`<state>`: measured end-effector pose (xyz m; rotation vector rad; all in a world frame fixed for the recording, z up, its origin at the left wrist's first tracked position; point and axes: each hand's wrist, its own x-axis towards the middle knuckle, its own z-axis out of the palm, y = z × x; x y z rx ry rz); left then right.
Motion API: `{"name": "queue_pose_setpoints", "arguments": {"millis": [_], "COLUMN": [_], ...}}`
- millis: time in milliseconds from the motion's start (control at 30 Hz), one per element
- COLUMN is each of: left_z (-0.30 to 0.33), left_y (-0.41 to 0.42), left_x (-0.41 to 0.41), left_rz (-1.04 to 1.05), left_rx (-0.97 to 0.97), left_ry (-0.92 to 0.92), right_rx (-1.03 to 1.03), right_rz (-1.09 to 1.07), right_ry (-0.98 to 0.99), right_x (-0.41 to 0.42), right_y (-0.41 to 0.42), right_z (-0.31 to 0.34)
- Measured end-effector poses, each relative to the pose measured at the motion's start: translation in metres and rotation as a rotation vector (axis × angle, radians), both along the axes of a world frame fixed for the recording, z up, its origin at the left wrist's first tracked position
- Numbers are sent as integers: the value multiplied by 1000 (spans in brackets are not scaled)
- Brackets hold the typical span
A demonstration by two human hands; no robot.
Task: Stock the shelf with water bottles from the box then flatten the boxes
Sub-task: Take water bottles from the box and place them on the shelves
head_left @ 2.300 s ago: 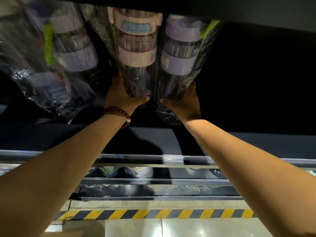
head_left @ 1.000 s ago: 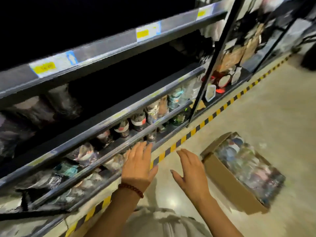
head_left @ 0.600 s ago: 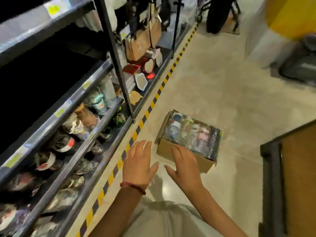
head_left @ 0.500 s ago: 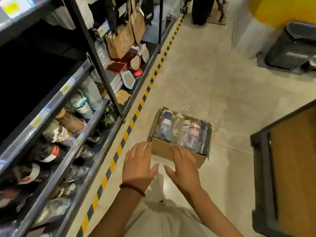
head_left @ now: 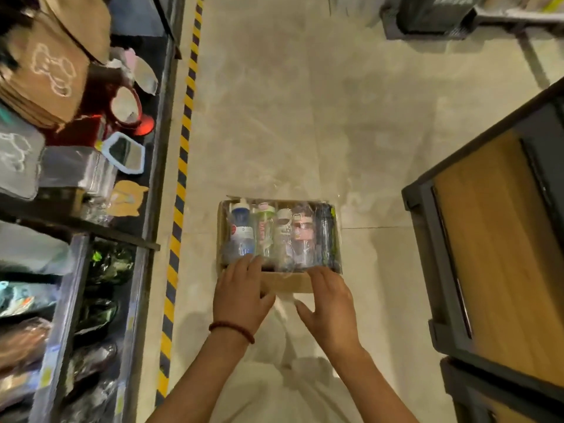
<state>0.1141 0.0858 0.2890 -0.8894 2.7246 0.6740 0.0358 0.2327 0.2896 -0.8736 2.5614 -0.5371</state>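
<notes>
- neither hand holds anything: the left hand (head_left: 241,296) and the right hand (head_left: 331,303) are both spread flat, palms down, fingers straight and relaxed, over the near edge of the box (head_left: 285,280).
- left fingertips (head_left: 251,261) lie over the near ends of the bottles; whether they touch the wrap cannot be told.
- right fingertips (head_left: 317,271) sit at the box's near rim, thumb stretched out toward the left hand.
- a dark red bead bracelet (head_left: 231,328) circles the left wrist.
- the box is brown cardboard, open on top, standing on the pale floor (head_left: 305,117) just ahead of the person.
- inside it the water bottles (head_left: 276,232) lie side by side in clear plastic wrap, caps pointing away; one has a blue cap, one a green one, others are pale and dark.
- just left of the box runs a yellow and black striped line (head_left: 183,154) along the foot of the shelf (head_left: 146,178).
- the shelf's lower levels hold wrapped bottles and bags, too blurred to tell apart.
- further along it stand small mirrors (head_left: 125,154) and brown paper bags (head_left: 45,74).
- to the right, well apart from the box, stands a dark-framed cabinet with a wooden top (head_left: 500,245).
</notes>
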Motion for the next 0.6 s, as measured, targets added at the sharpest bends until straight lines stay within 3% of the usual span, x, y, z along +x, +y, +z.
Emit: {"name": "queue_pose_setpoints", "arguments": {"millis": [200,400,600], "left_z": [-81,-220,-350], "left_y": [-41,-52,-71], "left_x": [-77,-141,-174], "left_rz": [86,273,433], "left_rx": [190,293,320], "left_ry": [-125,-268,-325], "right_rx": [29,108,226], "right_rz": [-127,-350,-282], "right_ry": [-120,-333,-484], "right_x": [-73,-144,-198], "right_y": [-46,-58,-50], "right_z": [-76,-221,-364]}}
